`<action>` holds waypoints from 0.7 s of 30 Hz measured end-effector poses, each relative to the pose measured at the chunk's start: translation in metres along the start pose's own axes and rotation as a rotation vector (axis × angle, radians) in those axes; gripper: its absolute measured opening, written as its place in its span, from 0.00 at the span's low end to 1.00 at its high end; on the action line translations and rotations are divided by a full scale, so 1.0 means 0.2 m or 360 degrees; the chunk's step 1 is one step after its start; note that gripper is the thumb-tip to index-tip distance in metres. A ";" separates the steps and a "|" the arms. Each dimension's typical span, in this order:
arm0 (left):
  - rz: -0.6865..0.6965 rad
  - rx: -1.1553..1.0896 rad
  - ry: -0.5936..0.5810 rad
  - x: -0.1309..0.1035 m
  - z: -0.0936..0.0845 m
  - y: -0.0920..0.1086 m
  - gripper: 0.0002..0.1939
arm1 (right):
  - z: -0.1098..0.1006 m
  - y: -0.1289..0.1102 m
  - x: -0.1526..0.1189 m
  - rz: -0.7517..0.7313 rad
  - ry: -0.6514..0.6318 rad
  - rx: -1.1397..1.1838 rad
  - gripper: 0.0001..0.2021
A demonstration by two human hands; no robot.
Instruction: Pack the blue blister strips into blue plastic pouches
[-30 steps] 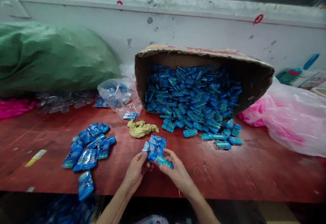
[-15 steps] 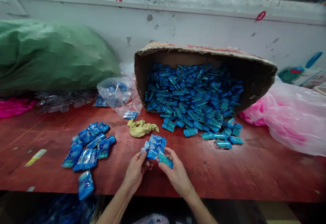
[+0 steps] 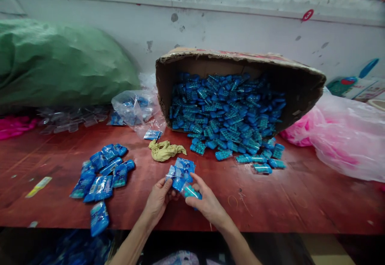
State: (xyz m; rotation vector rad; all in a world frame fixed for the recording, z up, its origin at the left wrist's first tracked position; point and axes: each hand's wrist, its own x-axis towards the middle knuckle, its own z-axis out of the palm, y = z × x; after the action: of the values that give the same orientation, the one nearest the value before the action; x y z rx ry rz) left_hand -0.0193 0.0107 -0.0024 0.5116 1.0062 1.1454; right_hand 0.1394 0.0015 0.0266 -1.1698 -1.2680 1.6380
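Observation:
My left hand [image 3: 158,199] is closed, thumb and fingers pinching a small blue printed sleeve [image 3: 178,183]. My right hand [image 3: 210,204] grips a little clear bottle [image 3: 191,192] filled with teal beads. The bottle's end meets the sleeve; I cannot tell how far it is inside. Just beyond the fingers, more flat blue sleeves [image 3: 185,164] lie on the red table. To the left is a loose group of bottles in blue sleeves [image 3: 100,188]. A crumpled yellow cloth [image 3: 165,151] sits behind the hands.
A cardboard box [image 3: 240,58] lies on its side, bead bottles [image 3: 222,112] spilling from it onto the table [image 3: 285,208]. Left stand a big green sack [image 3: 66,64] and a clear bag [image 3: 132,112] with blue sleeves. A bag of pink material [image 3: 349,140] lies right.
The bottle in my right hand has moved slightly left against the sleeve. My left hand keeps its pinch. The whole view has shifted slightly.

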 end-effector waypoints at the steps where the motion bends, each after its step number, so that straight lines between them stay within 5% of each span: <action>1: -0.0006 -0.0011 0.0002 0.00 0.00 0.00 0.12 | 0.00 -0.01 0.00 0.0015 -0.0012 0.0038 0.33; 21: -0.0044 -0.0016 -0.0059 0.03 -0.04 -0.01 0.12 | -0.06 0.01 0.02 -0.0017 -0.0297 0.0047 0.34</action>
State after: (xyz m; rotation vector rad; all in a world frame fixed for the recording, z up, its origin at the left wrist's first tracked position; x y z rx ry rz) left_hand -0.0255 0.0134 -0.0104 0.5073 0.9722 1.1121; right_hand 0.1494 0.0072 0.0232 -1.0095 -1.3578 1.7853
